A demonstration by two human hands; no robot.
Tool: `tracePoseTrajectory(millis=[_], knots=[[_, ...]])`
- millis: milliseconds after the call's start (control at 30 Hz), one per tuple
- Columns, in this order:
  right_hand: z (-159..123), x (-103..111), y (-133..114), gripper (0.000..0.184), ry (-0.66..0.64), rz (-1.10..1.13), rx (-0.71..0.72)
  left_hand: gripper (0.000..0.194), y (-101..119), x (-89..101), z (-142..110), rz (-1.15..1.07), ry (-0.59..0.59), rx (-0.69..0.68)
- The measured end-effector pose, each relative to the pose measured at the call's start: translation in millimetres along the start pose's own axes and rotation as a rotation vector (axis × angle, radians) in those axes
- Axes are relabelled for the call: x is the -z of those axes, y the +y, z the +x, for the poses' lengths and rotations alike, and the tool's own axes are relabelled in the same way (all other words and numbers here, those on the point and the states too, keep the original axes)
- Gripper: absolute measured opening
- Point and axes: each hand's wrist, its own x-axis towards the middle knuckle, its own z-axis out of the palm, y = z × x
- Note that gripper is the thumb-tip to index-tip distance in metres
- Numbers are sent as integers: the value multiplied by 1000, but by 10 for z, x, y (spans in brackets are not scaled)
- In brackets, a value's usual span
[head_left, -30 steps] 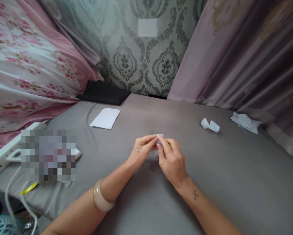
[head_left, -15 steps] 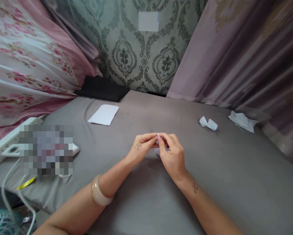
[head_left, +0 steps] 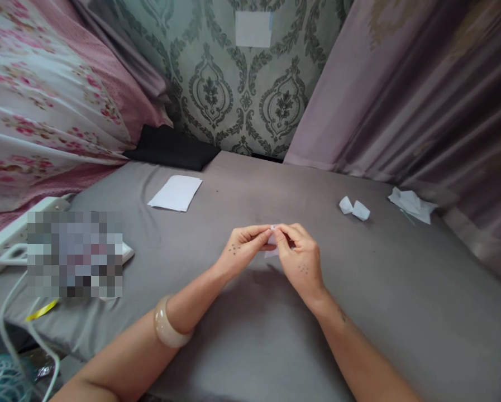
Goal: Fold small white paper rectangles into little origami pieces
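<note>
A small, pale, translucent sheet of thin paper-like material (head_left: 271, 254) is pinched at its upper edge between two bare hands, above a smooth grey cloth-covered surface (head_left: 242, 352). The left hand (head_left: 242, 249), its arm ringed by a glossy cream bangle (head_left: 166, 324), grips it between thumb and fingers; the right hand (head_left: 300, 258) holds it likewise, fingers curled nearly closed, the fingertips of both meeting. Beyond the left hand lies a flat stack of white rectangular paper (head_left: 175, 194), near a folded black cloth (head_left: 172, 149). To the right sit a white bow-shaped paper piece (head_left: 360, 210) and, farther out, a crumpled white sheet (head_left: 413, 205). At far left, a white plastic power strip (head_left: 7, 239) adjoins a pixelated area. Behind, grey-green damask wallpaper (head_left: 246, 120) stands between a pink floral curtain (head_left: 32, 92) and a mauve curtain (head_left: 359, 95).
</note>
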Motion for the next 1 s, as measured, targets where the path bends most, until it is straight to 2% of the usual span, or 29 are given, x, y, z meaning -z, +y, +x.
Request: tracePoseTrajectory(millis=[200, 367, 533, 667, 767, 900, 1000], knots=[[-5, 2, 36, 21, -48, -15, -20, 26, 10, 2, -13, 25, -29, -4], [-10, 24, 15, 19, -99, -62, 6, 26, 8, 6, -10, 22, 4, -18], [-13, 45, 0, 19, -98, -89, -16, 27, 31, 3, -24, 73, -30, -19], [-19, 24, 6, 20, -94, -73, -25, 19, 70, 9, -27, 272, 69, -126], [-11, 4, 22, 25, -125, 22, -124, 15, 89, 15, -22, 334, 120, -193], [33, 42, 59, 32, -219, 227, -369, 15, 58, 38, 4, 148, 94, -76], [78, 125, 71, 28, -322, 335, -474, 15, 45, 62, 29, 36, 100, -1]])
